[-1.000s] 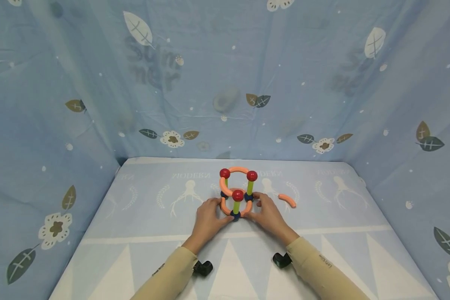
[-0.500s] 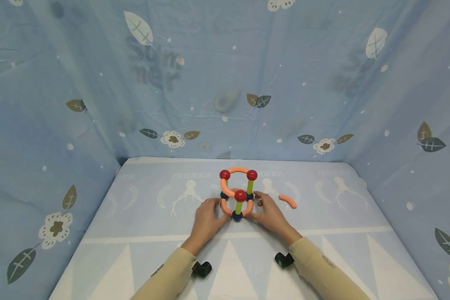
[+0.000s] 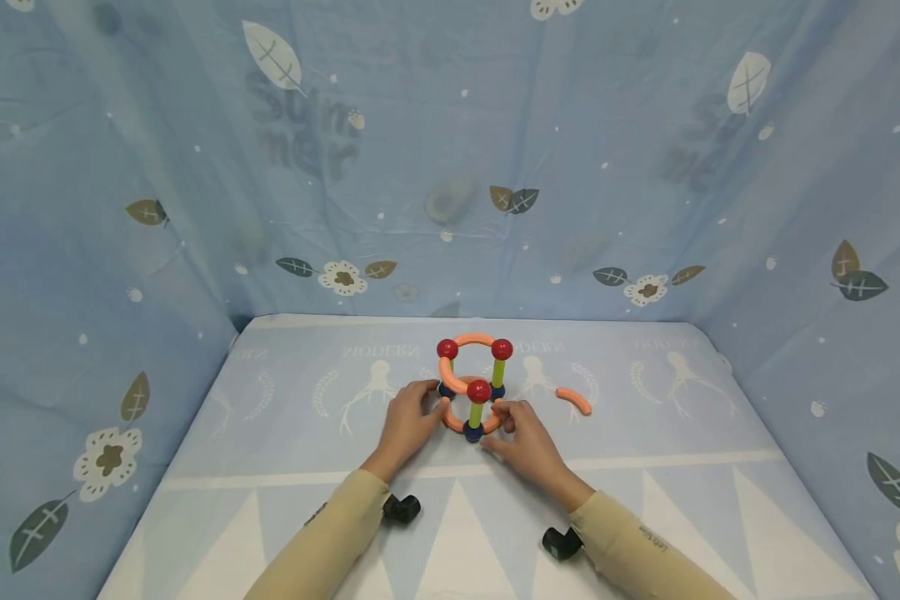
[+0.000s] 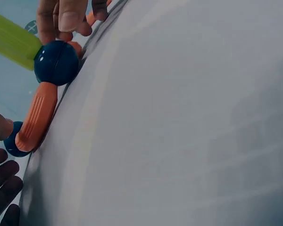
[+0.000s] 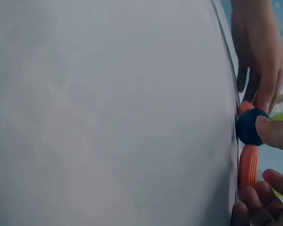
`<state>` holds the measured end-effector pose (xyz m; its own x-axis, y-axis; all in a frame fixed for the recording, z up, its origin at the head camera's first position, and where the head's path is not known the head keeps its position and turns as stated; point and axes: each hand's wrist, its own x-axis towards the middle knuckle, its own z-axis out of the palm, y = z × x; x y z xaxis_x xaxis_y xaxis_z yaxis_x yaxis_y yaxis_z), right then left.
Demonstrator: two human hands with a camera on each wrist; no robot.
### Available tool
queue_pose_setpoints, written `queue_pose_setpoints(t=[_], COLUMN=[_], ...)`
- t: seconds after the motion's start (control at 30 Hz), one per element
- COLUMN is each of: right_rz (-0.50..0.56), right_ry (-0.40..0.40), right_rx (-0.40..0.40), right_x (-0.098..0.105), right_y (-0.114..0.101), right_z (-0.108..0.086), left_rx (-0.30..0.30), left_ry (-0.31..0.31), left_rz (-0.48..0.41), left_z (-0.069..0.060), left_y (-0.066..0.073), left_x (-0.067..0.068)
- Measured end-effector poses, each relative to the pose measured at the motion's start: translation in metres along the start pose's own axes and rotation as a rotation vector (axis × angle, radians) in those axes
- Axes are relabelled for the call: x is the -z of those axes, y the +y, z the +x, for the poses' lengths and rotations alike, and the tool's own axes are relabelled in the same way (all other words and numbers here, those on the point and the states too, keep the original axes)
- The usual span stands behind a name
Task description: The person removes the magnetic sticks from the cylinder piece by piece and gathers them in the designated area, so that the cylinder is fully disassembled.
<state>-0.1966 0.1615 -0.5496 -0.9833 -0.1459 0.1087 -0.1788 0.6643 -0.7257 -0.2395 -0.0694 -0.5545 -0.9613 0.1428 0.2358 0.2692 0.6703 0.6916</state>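
A magnetic ball-and-rod frame (image 3: 476, 412) stands upright on the table. Red balls (image 3: 478, 392) sit atop lime rods (image 3: 498, 373), with blue balls (image 3: 473, 432) at the base. Orange curved rods (image 3: 450, 375) link several balls. My left hand (image 3: 407, 423) holds the frame's left side, its thumb by an orange base rod and its fingertips at the left blue ball (image 4: 19, 139). At the front right, my right hand (image 3: 527, 446) grips the base: the right wrist view has its thumb on a blue ball (image 5: 252, 127) and fingers at an orange rod (image 5: 249, 165).
One loose orange curved rod (image 3: 573, 401) lies to the right of the frame. The patterned cloth-covered table (image 3: 300, 450) is enclosed by blue printed curtains (image 3: 450, 150) at the back and sides. Black wrist cameras (image 3: 562, 543) sit under both forearms.
My right hand has shifted toward me and left, from the right blue ball to the front base rod. My left hand has moved slightly up the left side. The frame stays nearly in place.
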Motion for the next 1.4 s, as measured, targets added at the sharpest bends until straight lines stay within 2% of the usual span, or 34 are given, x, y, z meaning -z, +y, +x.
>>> queue_pose_setpoints(t=[0.2,0.57,1.0,1.23,1.4], right_rz=[0.021,0.021,-0.013,0.007,0.023], right_ry=[-0.015,-0.005,0.005,0.01,0.02], right_rx=[0.041,0.04,0.027,0.021,0.018], right_x=[-0.006,-0.012,-0.007,-0.001,0.0], right_y=[-0.008,-0.013,-0.009,-0.004,-0.002], right_z=[-0.002,-0.002,-0.002,-0.004,-0.004], left_rx=[0.022,0.043,0.029,0.046,0.036], left_ry=[-0.02,-0.01,-0.014,-0.036,-0.032], left_rz=[-0.037,-0.047,-0.038,-0.048,-0.052], left_z=[0.008,0.017,0.015,0.011,0.007], left_y=[-0.001,-0.002,-0.003,-0.001,-0.003], left_x=[0.001,-0.001,0.001,0.004,0.004])
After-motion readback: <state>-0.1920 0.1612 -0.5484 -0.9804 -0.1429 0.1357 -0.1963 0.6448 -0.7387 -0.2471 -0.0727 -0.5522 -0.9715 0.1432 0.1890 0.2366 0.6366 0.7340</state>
